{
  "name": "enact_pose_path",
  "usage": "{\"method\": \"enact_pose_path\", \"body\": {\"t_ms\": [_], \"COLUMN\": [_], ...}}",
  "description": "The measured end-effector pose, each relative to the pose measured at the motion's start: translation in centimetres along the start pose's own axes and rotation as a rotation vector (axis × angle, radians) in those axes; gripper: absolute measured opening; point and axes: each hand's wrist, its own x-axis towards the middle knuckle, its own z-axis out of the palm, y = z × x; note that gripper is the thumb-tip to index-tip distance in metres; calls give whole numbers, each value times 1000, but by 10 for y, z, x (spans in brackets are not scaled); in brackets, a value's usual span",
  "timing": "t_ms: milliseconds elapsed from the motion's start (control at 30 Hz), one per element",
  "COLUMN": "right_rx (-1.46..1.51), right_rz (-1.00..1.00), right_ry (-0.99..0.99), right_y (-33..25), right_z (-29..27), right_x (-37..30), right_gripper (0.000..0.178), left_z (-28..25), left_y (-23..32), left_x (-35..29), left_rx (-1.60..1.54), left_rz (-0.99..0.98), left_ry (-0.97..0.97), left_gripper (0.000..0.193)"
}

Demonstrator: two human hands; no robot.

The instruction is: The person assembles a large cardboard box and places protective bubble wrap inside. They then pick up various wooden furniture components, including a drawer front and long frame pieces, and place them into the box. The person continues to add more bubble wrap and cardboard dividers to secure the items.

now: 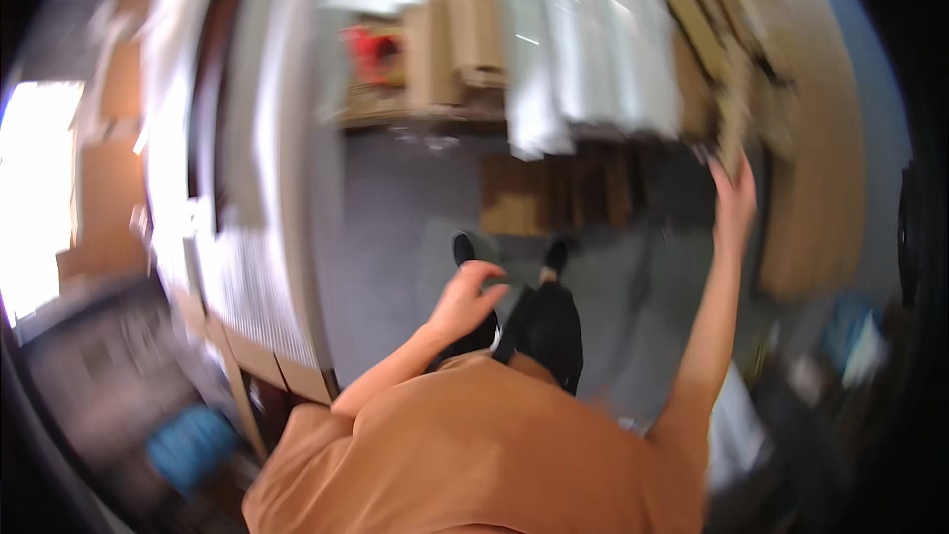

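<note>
The right hand (734,203) grasps the near end of a narrow cardboard strip (733,104), its long axis running forward from the fingers. The left hand (467,305), farther away, is released, fingers loosely curled; white bundles (583,49) lie ahead, between the hands.

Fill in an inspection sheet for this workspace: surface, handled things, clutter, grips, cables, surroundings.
Surface: shelf loaded; grey floor below.
Handled things: narrow brown strip, blurred, at the shelf's right end.
Clutter: white bundles overhanging the shelf edge; brown boxes and a red thing beside them; blue bundle at lower left.
Grips: left grip open, empty; right grip at the strip's lower end, closure unclear.
Cables: nothing seen.
Surroundings: tall brown cardboard at right; bright opening at far left.
</note>
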Motion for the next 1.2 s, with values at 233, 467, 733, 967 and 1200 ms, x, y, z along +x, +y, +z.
{"method": "enact_pose_path", "body": {"t_ms": [233,467,733,967,1200], "right_rx": [-77,-194,-632,-755,-945], "right_rz": [-18,-334,25,541,760], "right_ry": [-703,-958,-944,-671,-220], "right_y": [-72,-104,4,138,316], "right_z": [167,319,255,110,20], "right_x": [-177,-247,-260,-267,-196], "right_gripper": [66,60,49,50,84], "left_z": [-48,-287,-550,-536,-246], "left_y": [43,-127,-359,-346,-223], "left_x": [24,-27,-16,30,-18], "left_rx": [-731,-656,-965,-359,721], "left_rz": [235,-308,-285,-422,-297], "left_ry": [160,1378,1147,1225,1397], "left_gripper": [64,82,64,58,47]}}
